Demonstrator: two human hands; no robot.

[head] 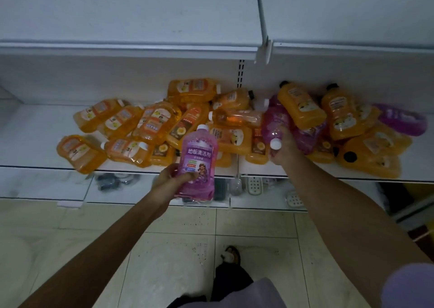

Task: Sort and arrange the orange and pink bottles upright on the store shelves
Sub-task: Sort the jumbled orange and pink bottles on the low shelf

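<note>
My left hand [169, 181] grips a pink bottle [196, 164] with a white cap and a purple label, upright in front of the middle shelf [35, 143]. My right hand [283, 147] grips the neck of a second pink bottle [273, 124] that lies in the pile with its white cap toward me. Several orange bottles [131, 129] lie on their sides in a heap across the shelf. More orange bottles [338, 117] are stacked at the right. Another pink bottle [402, 120] lies at the far right.
A white upper shelf [131, 47] overhangs the pile. The left part of the middle shelf is bare. A lower shelf [258, 188] holds small packaged goods. Below is a tiled floor [178, 249], with my foot [231, 256] on it.
</note>
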